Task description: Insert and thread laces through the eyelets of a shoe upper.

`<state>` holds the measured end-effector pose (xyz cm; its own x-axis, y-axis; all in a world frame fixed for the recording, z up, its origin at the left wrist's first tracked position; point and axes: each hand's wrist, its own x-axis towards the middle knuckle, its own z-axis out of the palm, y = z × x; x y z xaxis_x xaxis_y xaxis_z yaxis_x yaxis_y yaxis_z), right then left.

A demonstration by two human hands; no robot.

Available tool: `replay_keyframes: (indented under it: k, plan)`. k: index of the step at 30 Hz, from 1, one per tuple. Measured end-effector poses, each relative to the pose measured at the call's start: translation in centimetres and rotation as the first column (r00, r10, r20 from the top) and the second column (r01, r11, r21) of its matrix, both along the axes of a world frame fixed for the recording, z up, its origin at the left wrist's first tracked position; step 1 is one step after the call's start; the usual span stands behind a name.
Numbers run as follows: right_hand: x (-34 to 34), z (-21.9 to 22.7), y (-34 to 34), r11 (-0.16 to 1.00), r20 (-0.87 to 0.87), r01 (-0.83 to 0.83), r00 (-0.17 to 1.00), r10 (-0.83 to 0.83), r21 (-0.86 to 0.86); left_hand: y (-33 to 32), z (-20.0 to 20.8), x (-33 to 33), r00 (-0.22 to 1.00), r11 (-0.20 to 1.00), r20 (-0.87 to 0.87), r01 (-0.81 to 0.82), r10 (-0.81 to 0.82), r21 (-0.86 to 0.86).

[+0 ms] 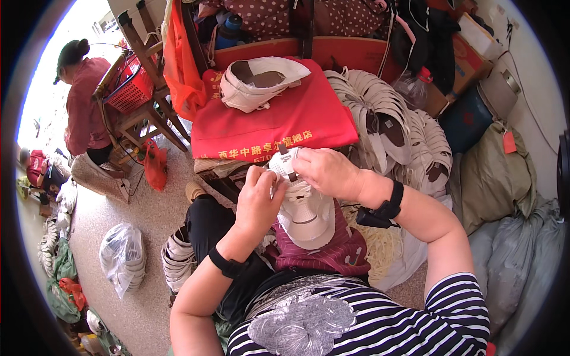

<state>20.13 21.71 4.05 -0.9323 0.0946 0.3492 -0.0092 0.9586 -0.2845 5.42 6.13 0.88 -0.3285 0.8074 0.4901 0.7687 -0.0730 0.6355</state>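
A white shoe upper [307, 222] lies across my lap on a maroon striped cloth [341, 249], its toe toward me. Its pale tongue [280, 161], with dark brown strips, points away from me. My right hand [329, 172] pinches the tongue's right edge with thumb and fingers. On the left side of the lace area, my left hand [259, 199] is closed, fingertips close to the tongue. A small shiny bit shows at its fingers, too small to name. White lacing crosses the upper just below both hands.
Ahead, another white shoe upper [261, 83] rests on a red cloth [219, 127] over a small table. Stacked uppers [374, 113] stand to the right. A bagged bundle [123, 258] sits on the floor at left. Farther left, a person [89, 101] sits beside a wooden chair [151, 113].
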Motion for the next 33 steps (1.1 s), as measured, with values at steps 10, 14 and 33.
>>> replay_keyframes:
  k: [10, 14, 33]
  plan:
    - [-0.6, 0.8, -0.5, 0.903, 0.206, 0.280, 0.953, -0.221, -0.327, 0.6, 0.0, -1.7, 0.969, 0.948, 0.216, 0.178, -0.122, -0.263]
    - [-0.8, 0.7, -0.5, 0.928, 0.195, 0.316, 0.941, -0.278, -0.197, -1.2, 2.7, -3.1, 0.509, 0.947, 0.860, 0.262, 0.026, -0.184]
    - [9.0, -2.4, 4.5, 0.834, 0.334, 0.490, 0.853, -0.400, -0.254, -12.2, -2.5, -19.9, -0.331, 0.820, 0.782, -0.438, -0.528, 0.368]
